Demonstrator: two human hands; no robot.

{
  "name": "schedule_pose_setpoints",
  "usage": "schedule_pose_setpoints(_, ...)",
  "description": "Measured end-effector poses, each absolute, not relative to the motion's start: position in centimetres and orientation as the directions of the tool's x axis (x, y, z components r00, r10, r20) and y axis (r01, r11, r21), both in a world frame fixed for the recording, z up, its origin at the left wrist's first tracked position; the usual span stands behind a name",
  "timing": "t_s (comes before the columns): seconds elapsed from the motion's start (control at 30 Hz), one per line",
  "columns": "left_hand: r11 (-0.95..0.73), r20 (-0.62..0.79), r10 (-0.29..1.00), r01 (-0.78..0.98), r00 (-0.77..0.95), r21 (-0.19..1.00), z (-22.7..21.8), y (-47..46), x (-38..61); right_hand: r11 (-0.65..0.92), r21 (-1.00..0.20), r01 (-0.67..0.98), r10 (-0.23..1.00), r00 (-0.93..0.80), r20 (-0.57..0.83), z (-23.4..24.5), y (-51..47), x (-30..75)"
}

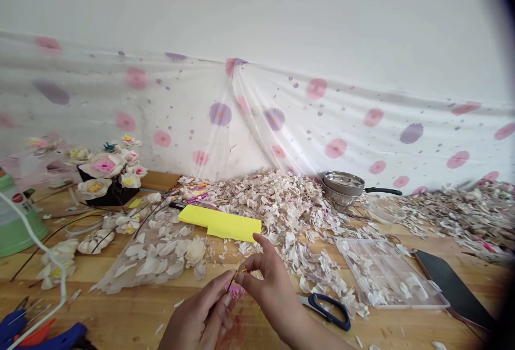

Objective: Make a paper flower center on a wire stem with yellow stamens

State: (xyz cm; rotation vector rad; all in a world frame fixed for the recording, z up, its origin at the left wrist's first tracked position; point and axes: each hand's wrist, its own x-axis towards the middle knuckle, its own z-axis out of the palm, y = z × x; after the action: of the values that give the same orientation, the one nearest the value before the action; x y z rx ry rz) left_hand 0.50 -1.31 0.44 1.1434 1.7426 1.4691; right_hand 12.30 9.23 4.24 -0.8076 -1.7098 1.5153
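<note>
Low in the middle of the head view, my left hand (199, 312) is closed around a thin dark stem (230, 285). My right hand (271, 285) pinches a small yellow fringed strip (241, 271) at the stem's top, its index finger raised. A pink fringed piece (236, 291) shows just below and between the hands; I cannot tell whether it is held or lies on the table. Beyond my fingers lies a folded sheet of yellow paper (221, 223). Scissors with dark blue handles (328, 310) rest to the right of my right wrist.
Pale petals (277, 199) heap along the back. Loose petals lie on a clear sheet (116, 280) at left. Handmade flowers (104, 167), a green-based container (20, 237), a white cable (60, 269) and blue-handled pliers (60, 337) stand left; a pan (344, 183), plastic case (392, 275) and dark slab (454, 288) right.
</note>
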Motion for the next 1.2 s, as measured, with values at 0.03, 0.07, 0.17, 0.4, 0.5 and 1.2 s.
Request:
schedule_pose_setpoints(0.03,0.021,0.083,0.881,0.214,-0.466,0.977,0.5,-1.2,0.5,0.122,-0.993,0.0,0.823,-0.559,0.101,4.2,9.3,12.3)
schedule_pose_setpoints(0.07,0.014,0.075,0.88,0.184,-0.469,0.983,0.6,-1.2,0.6,0.124,-0.992,0.001,0.822,-0.56,0.102,4.1,9.3,12.3)
schedule_pose_setpoints(0.17,-0.01,0.048,0.876,0.081,-0.48,0.997,1.1,-1.0,1.0,0.128,-0.992,0.011,0.828,-0.552,0.101,3.9,9.4,12.3)
schedule_pose_setpoints(0.4,-0.035,-0.078,0.897,-0.246,-0.435,0.969,1.8,-0.9,1.1,0.111,-0.993,-0.031,0.836,-0.538,0.11,3.5,9.5,12.3)
schedule_pose_setpoints(0.5,0.007,-0.14,0.933,-0.372,-0.331,0.928,1.5,-0.8,0.4,0.101,-0.992,-0.079,0.856,-0.501,0.127,2.9,9.4,11.9)
schedule_pose_setpoints(1.2,-0.09,-0.01,0.95,-0.307,-0.311,0.947,1.1,-1.1,0.4,-0.315,-0.896,-0.314,0.768,-0.639,-0.046,5.1,8.7,11.8)
